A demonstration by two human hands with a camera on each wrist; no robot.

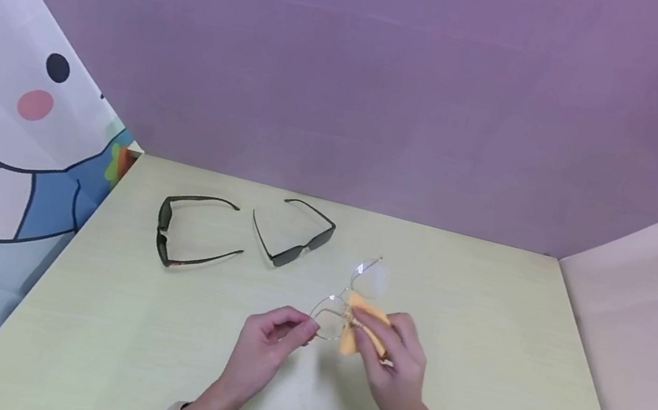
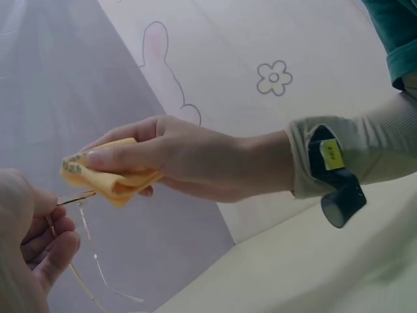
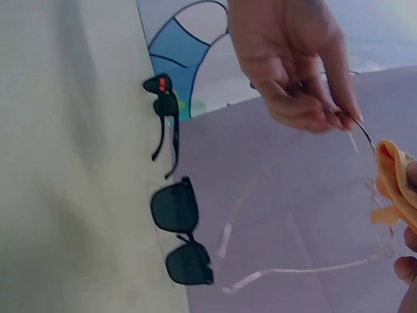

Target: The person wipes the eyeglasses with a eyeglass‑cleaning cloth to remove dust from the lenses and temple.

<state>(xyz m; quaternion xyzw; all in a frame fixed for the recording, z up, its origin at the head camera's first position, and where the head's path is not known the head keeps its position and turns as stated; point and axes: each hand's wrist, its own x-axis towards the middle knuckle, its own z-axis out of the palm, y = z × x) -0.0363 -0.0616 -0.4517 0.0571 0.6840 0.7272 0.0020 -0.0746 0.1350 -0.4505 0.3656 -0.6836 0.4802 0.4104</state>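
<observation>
My left hand (image 1: 262, 350) pinches the rim of a pair of thin wire-framed eyeglasses (image 1: 331, 297) with clear lenses, raised over the table. From the other side my right hand (image 1: 402, 373) grips a folded yellow-orange cloth (image 1: 349, 342) against the frame near its middle, fingers above and thumb below. The cloth (image 2: 117, 186) covers part of the eyeglasses in the left wrist view. A thin temple arm (image 3: 313, 268) stretches out from the frame in the right wrist view, where my right hand shows only at the edge.
Two pairs of dark sunglasses lie unfolded on the pale table (image 1: 497, 335): one at the left (image 1: 164, 215), another beside it (image 1: 289, 255) toward the back. A purple wall (image 1: 373, 96) rises behind, with printed cloth panels at both sides. A black strapped device (image 2: 339, 195) sits on my right wrist.
</observation>
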